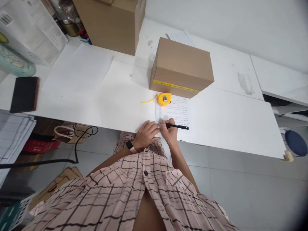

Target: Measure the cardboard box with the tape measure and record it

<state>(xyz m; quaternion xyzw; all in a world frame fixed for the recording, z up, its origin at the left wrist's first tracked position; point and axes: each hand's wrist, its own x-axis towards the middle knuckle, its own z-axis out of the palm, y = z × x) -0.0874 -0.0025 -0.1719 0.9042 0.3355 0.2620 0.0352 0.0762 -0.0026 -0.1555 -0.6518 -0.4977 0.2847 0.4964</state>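
My right hand (169, 131) grips a black pen (181, 127), its tip end at the left side of a printed sheet (180, 112) on the white table. Flat at the sheet's lower left corner lies my left hand (146, 133), fingers stretched out, a watch (130, 146) on its wrist. A yellow tape measure (164, 99) rests on the upper part of the sheet, with its yellow strap trailing left. Just behind it stands a closed cardboard box (183, 67) with yellow tape along its lower front; the box hides the sheet's top edge.
A larger cardboard box (110, 25) stands at the back left. Blank white paper (79, 69) and a dark phone (24, 94) lie on the left of the table (235, 125). A round blue stool (296, 142) is beyond the right end. Bags and a black cable (76, 150) are below left.
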